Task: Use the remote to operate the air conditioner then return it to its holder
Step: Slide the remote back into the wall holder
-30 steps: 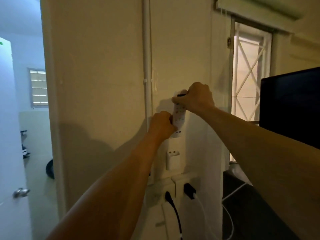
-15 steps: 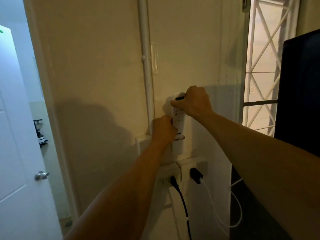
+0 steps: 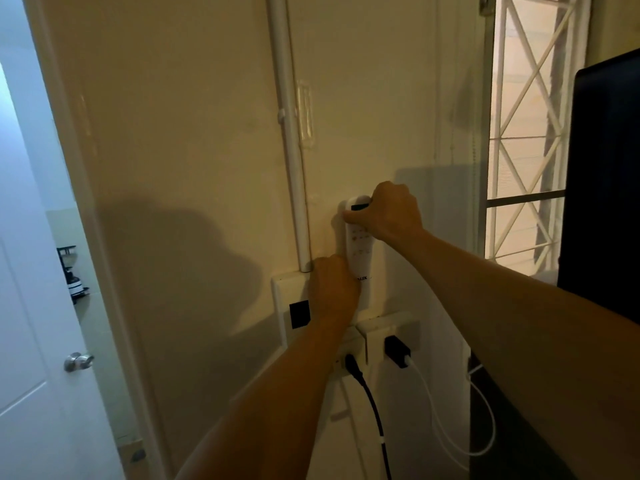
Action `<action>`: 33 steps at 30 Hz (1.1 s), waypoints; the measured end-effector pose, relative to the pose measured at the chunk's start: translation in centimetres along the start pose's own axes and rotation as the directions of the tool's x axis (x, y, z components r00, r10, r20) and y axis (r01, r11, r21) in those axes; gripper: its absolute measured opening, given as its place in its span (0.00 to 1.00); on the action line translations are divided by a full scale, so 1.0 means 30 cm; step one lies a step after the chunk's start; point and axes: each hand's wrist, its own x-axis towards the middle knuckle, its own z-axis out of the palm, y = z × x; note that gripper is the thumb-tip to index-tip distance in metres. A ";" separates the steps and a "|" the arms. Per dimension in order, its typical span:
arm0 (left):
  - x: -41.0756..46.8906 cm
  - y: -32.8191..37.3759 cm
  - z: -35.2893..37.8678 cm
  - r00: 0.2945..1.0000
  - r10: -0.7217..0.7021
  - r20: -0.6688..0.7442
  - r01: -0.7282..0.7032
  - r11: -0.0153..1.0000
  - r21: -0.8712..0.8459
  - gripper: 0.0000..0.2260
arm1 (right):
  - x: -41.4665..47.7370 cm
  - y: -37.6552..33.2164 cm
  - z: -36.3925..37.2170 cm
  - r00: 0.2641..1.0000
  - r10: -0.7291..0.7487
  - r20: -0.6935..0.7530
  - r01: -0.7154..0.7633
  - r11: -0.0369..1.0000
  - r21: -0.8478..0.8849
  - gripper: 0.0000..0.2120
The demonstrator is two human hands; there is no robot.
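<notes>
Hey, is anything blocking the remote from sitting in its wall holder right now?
Nothing visible does. The remote stands upright against the wall, right hand gripping its top, left hand at its lower end. That hand hides the holder, so seating can't be confirmed.

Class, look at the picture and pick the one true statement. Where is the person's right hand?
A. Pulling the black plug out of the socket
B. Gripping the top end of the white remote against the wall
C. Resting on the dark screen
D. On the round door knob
B: the right hand is closed around the upper end of the white remote, which stands upright against the wall, while the left hand is at its lower end.
</notes>
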 end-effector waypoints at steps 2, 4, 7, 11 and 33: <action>-0.008 -0.009 0.008 0.999 -0.024 0.023 0.024 1.000 -0.009 0.10 | 0.005 0.002 0.009 1.000 -0.003 0.004 0.003 1.000 0.002 0.23; -0.009 -0.018 0.016 0.999 -0.023 0.042 0.025 0.999 -0.039 0.10 | 0.008 0.005 0.014 1.000 -0.007 0.013 0.007 1.000 0.001 0.23; -0.008 -0.023 0.019 0.998 -0.023 0.059 0.027 0.998 -0.062 0.10 | 0.002 0.006 0.022 0.999 -0.011 0.030 0.012 1.000 -0.014 0.24; -0.009 -0.022 0.018 0.999 -0.036 0.041 0.039 0.997 -0.072 0.10 | -0.002 0.020 0.033 0.999 -0.013 0.039 0.013 1.000 -0.010 0.24; -0.011 -0.002 0.029 0.999 -0.041 0.006 0.041 0.999 0.000 0.08 | -0.045 0.039 0.051 0.996 -0.001 0.090 0.007 0.998 -0.069 0.25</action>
